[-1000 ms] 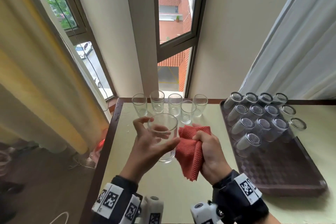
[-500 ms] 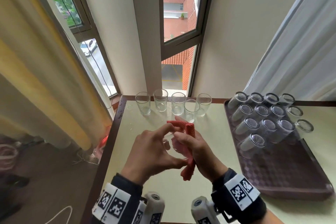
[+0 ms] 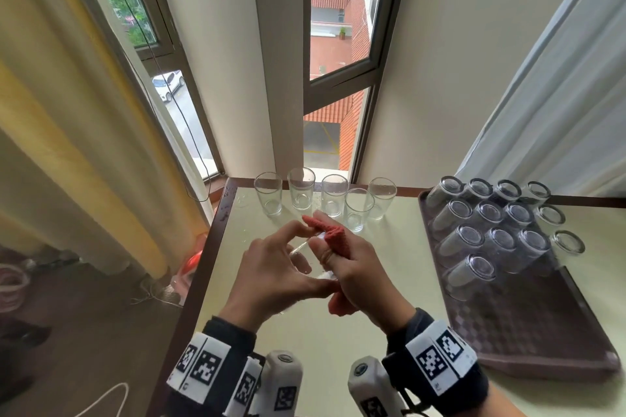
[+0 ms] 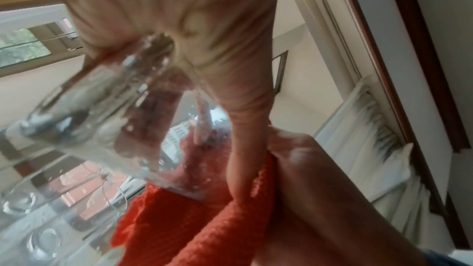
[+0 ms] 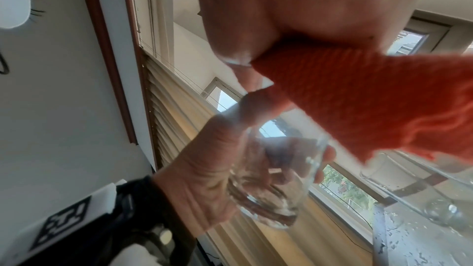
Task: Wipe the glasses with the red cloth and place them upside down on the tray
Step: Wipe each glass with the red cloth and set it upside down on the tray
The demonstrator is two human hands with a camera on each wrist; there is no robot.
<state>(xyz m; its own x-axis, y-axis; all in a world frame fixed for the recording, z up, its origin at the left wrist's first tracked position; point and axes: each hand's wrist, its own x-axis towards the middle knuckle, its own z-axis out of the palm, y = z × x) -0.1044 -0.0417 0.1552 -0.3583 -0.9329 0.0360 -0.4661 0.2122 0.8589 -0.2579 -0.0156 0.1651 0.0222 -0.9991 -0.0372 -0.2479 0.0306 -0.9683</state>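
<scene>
My left hand [image 3: 271, 274] grips a clear glass [image 3: 301, 261] above the table, fingers curled round its wall; the glass [image 4: 107, 108] fills the left wrist view. My right hand [image 3: 359, 274] holds the red cloth [image 3: 333, 237] and presses it against the glass [image 5: 276, 179] at its mouth. The cloth [image 5: 371, 104] drapes over the rim. The cloth [image 4: 194, 219] also hangs below the hands. Several upright glasses [image 3: 333, 195] stand in a row at the table's far edge. The brown tray [image 3: 528, 325] at right carries several upside-down glasses [image 3: 491, 230].
The table's dark left edge [image 3: 200, 267] drops off to the floor beside a yellow curtain [image 3: 67, 145]. A white curtain [image 3: 559, 95] hangs behind the tray. The tray's near half bears no glasses. Water drops lie on the table near the row of glasses.
My right hand has brought the cloth from beside the glass onto and into it. The hands have closed together, and the glass has tilted in my left hand.
</scene>
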